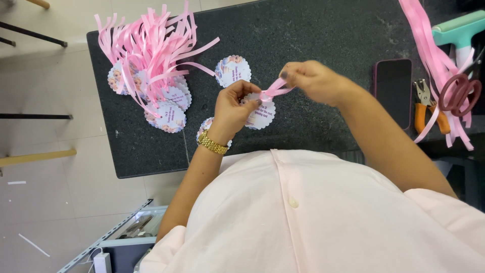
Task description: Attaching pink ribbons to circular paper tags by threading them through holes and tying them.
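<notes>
My left hand point(233, 107), with a gold watch on its wrist, pinches a round scalloped paper tag point(261, 115) over the dark stone table point(313, 35). A short pink ribbon point(275, 90) runs from the tag's top to my right hand point(310, 80), which pinches its other end. Both hands are held just above the table, close together. Another tag point(204, 126) shows partly under my left wrist.
A pile of finished tags with pink ribbons point(151, 60) lies at the left; one loose tag point(233, 71) is beside it. At the right are a dark phone point(392, 91), an orange-handled hole punch point(427, 108), scissors point(459, 91), loose pink ribbon strips point(429, 45) and a teal tool point(462, 33).
</notes>
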